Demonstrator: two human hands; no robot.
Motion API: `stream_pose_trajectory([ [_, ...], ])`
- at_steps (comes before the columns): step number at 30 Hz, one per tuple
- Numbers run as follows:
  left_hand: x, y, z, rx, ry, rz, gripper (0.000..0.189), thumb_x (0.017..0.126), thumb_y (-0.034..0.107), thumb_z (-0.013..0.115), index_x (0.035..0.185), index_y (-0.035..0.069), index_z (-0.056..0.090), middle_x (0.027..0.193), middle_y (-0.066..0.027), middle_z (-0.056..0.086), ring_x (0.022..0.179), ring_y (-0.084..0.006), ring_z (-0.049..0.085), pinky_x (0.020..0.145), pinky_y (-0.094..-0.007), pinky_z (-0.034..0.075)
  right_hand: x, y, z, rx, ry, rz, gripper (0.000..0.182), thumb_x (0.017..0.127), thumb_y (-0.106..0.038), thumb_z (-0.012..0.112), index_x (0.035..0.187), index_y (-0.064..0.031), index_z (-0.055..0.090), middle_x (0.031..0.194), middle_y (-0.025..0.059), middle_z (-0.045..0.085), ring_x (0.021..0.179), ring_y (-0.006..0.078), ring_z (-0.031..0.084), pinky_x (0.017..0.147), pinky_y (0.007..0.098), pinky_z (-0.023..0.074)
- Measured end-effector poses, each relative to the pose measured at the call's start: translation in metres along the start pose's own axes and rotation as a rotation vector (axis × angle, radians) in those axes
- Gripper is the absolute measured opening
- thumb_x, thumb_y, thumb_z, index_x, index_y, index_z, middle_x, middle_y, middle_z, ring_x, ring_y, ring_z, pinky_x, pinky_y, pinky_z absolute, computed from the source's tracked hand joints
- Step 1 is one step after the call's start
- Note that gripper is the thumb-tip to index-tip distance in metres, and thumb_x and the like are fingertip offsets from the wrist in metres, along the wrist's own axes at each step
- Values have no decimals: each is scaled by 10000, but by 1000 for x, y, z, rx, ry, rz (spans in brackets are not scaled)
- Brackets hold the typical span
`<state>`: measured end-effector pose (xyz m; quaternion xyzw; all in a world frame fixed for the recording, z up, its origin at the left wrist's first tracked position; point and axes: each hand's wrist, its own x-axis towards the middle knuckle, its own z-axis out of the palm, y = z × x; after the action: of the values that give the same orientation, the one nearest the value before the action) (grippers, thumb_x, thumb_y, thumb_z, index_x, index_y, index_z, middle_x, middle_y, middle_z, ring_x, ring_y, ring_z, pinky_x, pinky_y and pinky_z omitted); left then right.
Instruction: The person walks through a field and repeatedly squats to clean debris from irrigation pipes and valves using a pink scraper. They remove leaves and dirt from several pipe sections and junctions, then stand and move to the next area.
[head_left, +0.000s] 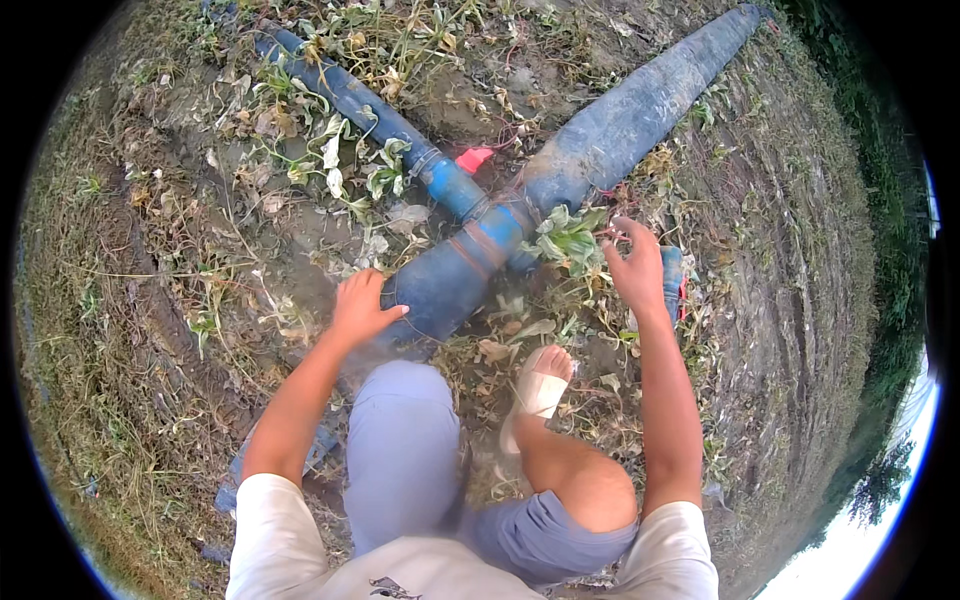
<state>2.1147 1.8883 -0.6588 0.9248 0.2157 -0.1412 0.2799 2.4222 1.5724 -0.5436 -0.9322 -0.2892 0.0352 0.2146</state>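
My left hand rests against the near blue lay-flat hose, thumb over its top and fingers along its left edge. This hose is bound with ties onto a blue plastic tee fitting. My right hand hovers right of the fitting by a leafy green plant, thumb and fingers apart. Thin reddish strands show at its fingertips; whether they are touched is unclear. A wide blue hose runs from the fitting to the upper right, a narrower one to the upper left.
A pink-red valve handle sticks up beside the narrow branch. Beside my right wrist lies a short blue pipe piece with red on it. Wilted plants and dry leaves cover the soil. My sandalled foot stands close to the fitting.
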Motion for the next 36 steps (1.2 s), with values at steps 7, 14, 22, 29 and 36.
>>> stream_pose_trajectory([
  [7,85,22,-36,-1040,69,-335,771,777,479,789,1276,-40,516,1270,-192,584,1264,-291,504,1050,-425,390,30,-50,-10,44,-298,-40,298,838,-192,645,1083,-24,664,1061,177,684,1046,358,628,922,443,489],
  [14,201,69,5,-1897,188,-757,804,786,522,787,1344,21,496,1372,-111,526,1249,-266,500,1078,-435,364,139,-57,69,-29,-385,-272,355,839,-131,628,1192,-91,621,1092,152,646,1047,366,611,900,450,496],
  [22,229,88,33,-1952,538,-662,491,951,408,629,1262,41,527,1145,-80,618,1007,-211,624,902,-380,523,228,-64,218,51,-454,-801,301,637,-181,706,925,-97,678,933,97,583,967,288,558,809,394,454],
  [29,219,92,32,-2121,499,-691,487,942,345,647,1305,51,506,1203,-108,621,1110,-255,600,1013,-439,459,239,-67,209,292,-666,-799,118,611,-120,674,727,-116,691,812,39,600,939,251,557,869,378,398],
  [36,205,75,14,-2301,379,-388,539,859,333,710,1277,21,572,1204,-125,648,1101,-254,624,1019,-406,468,238,-105,174,343,-669,-901,108,615,-81,673,719,-82,640,758,59,601,848,279,576,838,406,418],
])
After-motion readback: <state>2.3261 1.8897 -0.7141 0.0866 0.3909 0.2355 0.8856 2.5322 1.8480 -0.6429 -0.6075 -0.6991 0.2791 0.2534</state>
